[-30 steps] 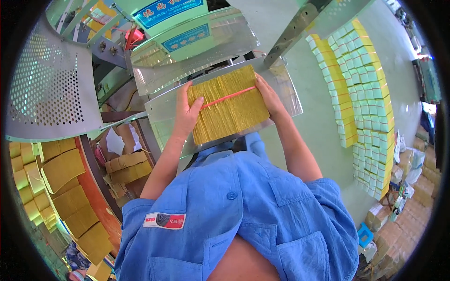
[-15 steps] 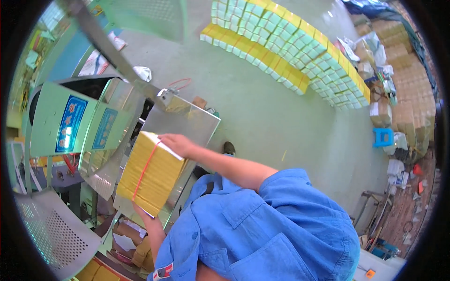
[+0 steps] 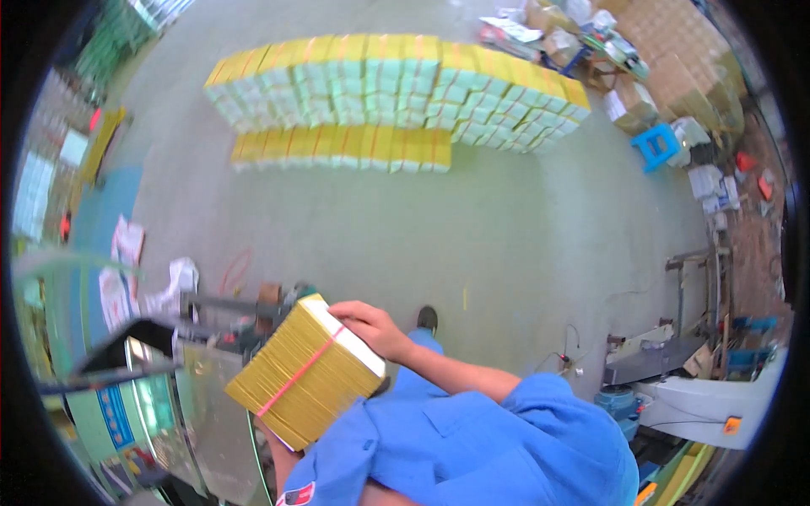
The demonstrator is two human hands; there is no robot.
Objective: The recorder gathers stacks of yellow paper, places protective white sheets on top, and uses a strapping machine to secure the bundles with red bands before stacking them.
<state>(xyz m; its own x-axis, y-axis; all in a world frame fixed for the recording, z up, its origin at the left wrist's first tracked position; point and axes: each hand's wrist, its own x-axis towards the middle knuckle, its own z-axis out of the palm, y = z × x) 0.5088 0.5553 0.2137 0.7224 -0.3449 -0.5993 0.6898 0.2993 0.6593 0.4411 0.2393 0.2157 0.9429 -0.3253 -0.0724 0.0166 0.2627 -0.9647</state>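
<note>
The thick yellow-edged paper bundle w/ a red rubber band round it [image 3: 305, 381] is up off the machine and carried at chest height, in front of the blue work shirt [image 3: 472, 447], so the lift looks done and the set-down is what's left, judging by how things lie. Right hand [image 3: 371, 327] sits on the bundle's top far corner, fingers curled over the white face and closed on it. Left hand is under the bundle's lower end, mostly hidden; only a bit of forearm shows, so can't tell how its fingers lie, tho it seems to bear the weight. Bundle is tilted, one corner pointing down-left, just above the steel tray of the green-panelled machine [image 3: 211, 396] and close to that tray's edge and the dark metal bar [image 3: 126, 337] beside it: tightest spot is there, on the person's left. Ahead, the grey concrete floor [image 3: 506, 228] is wide open up to the long stacked row of yellow and pale-green bundles [image 3: 396, 93], well apart. Right side is busier: a white machine w/ cables [image 3: 692, 396], a blue plastic stool [image 3: 656, 145] and cardboard boxes [image 3: 666, 76] further off. Loose papers [image 3: 126, 253] lie on the floor near left.
</note>
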